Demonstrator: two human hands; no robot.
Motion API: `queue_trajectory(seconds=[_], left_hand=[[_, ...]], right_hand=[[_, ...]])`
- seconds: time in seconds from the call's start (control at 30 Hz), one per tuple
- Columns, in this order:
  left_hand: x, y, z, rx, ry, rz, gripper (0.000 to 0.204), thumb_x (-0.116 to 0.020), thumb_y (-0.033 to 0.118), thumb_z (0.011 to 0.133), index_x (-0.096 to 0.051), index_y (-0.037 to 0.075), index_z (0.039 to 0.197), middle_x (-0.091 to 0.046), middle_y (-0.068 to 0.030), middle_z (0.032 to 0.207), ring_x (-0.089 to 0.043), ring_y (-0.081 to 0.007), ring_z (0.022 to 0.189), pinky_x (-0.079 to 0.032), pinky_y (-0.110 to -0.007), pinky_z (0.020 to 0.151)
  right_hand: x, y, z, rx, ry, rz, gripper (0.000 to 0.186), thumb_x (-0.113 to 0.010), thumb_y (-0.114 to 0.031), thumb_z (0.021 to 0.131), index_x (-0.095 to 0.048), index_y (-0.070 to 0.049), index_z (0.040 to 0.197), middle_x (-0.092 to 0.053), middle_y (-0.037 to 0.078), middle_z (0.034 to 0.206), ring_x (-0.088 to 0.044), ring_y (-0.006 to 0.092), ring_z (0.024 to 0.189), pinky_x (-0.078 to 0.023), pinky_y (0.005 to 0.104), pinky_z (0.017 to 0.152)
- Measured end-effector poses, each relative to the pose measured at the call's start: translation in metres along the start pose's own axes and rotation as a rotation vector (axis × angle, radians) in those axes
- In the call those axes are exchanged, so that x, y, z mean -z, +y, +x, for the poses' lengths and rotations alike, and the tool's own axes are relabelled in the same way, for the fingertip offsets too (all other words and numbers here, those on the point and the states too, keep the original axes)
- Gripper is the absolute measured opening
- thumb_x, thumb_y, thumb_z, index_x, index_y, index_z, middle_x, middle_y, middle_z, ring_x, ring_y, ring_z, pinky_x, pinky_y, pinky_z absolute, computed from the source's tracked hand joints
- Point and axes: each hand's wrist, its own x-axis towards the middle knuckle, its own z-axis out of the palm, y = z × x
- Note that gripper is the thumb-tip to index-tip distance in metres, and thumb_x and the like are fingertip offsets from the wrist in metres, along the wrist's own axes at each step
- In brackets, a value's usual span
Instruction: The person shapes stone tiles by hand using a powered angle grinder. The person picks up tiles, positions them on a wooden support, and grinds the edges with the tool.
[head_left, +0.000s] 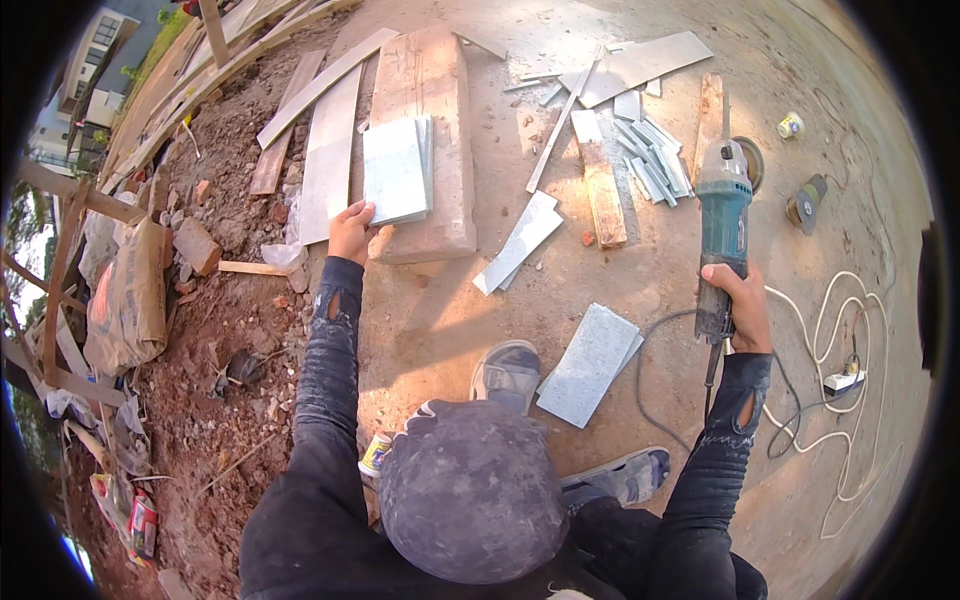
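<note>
1. Pinching near corner of stacked, square, pale blue-grey tiles [395, 170] in left hand [348, 235]; far fingers partly hidden. Stacked on long, dusty, brownish block [455, 205], slightly fanned. Could slide or pivot if pressed at that one corner only.

2. Gripping teal-and-grey angle grinder [724, 215] by its dark rear body in right hand [742, 305], well apart from tiles, off to the right. Held one-handed; likely to kick or twist if brought onto hard material that way.

3. Spin of round grinding disc [757, 165] at grinder's head: cannot tell. Close to rough brown timber piece [711, 105]; could snag there if running and lowered carelessly.

4. Dark, thin power cable [640, 375] looped loosely on floor, left of grinder. Could hook a foot, or drag short when reaching across.

5. Torn, dusty black right sleeve [715, 470], open hole near cuff. Could catch if let near disc.

6. Grey strapped sandal [505, 380] near loose pair of rectangular grey tiles [588, 368]. Could crack those if stepping sideways without looking.
</note>
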Motion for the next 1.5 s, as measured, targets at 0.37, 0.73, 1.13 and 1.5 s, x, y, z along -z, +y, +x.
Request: queue_trajectory(seconds=[0.37, 0.73, 1.13, 1.5], left_hand=[[0.042, -0.02, 0.051, -0.208, 0.035, 0.741, 0.035, -0.062, 0.016, 0.096, -0.063, -0.007, 0.123, -0.07, -0.0095, 0.099, -0.066, -0.0153, 0.087, -0.053, -0.029, 0.076], [-0.102, -0.057, -0.139, -0.636, -0.109, 0.756, 0.024, -0.065, 0.014, 0.094, -0.067, -0.002, 0.112, -0.059, -0.0091, 0.092, -0.057, -0.0171, 0.077, -0.046, -0.031, 0.065], [-0.208, -0.176, -0.269, -0.627, -0.685, 1.205, 0.128, -0.084, 0.053, 0.064, -0.012, -0.008, 0.151, -0.023, -0.0381, 0.146, -0.028, -0.0525, 0.133, -0.021, -0.058, 0.11], [-0.198, -0.148, -0.229, -0.286, -0.769, 0.747, 0.119, -0.08, 0.032, 0.066, -0.008, -0.009, 0.152, -0.022, -0.0343, 0.15, -0.023, -0.0485, 0.141, -0.021, -0.054, 0.116]], right_hand=[[-0.013, -0.008, -0.004, -0.008, -0.003, -0.007, 0.039, -0.075, -0.027, 0.076, -0.061, 0.001, 0.098, -0.064, 0.008, 0.078, -0.064, 0.015, 0.064, -0.051, 0.0267, 0.058], [-0.007, 0.005, 0.002, 0.034, 0.05, -0.036, 0.042, -0.08, -0.028, 0.071, -0.066, 0.0, 0.1, -0.064, 0.005, 0.081, -0.061, 0.0119, 0.066, -0.048, 0.0253, 0.057], [-0.019, 0.015, -0.005, 0.043, 0.086, 0.011, 0.04, -0.082, -0.028, 0.069, -0.069, -0.001, 0.097, -0.066, 0.005, 0.08, -0.059, 0.0121, 0.064, -0.047, 0.0264, 0.057], [-0.014, 0.018, -0.005, -0.002, 0.092, 0.024, 0.039, -0.081, -0.028, 0.07, -0.069, -0.002, 0.096, -0.065, 0.005, 0.08, -0.059, 0.0125, 0.063, -0.047, 0.0264, 0.057]])
